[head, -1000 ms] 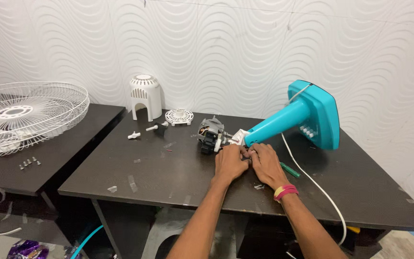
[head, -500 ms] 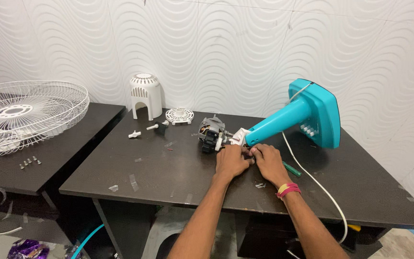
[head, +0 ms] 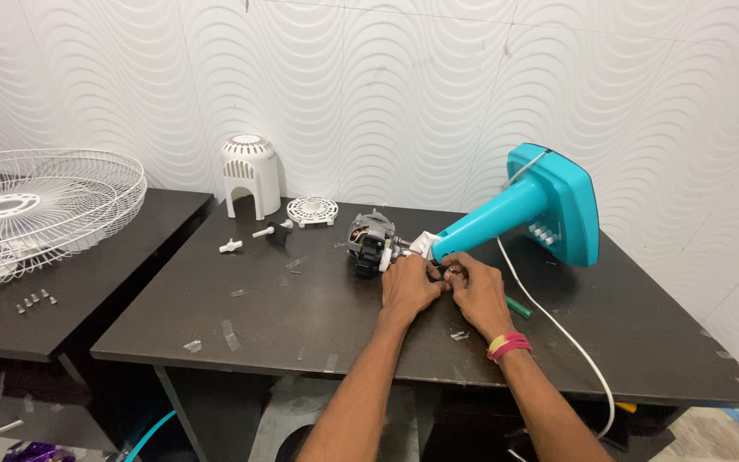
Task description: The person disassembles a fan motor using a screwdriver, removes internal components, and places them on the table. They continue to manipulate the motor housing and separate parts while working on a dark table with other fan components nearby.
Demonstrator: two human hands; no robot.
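Both hands meet at the joint between the fan motor (head: 371,242) and the teal stand neck (head: 493,222). The left hand (head: 410,287) and right hand (head: 475,289) are curled narrow on a small part there; whether either grips it cannot be told. The neck's long axis runs up and right from the hands to the teal base (head: 564,205). The left hand lies nearer the motor. No labels are visible.
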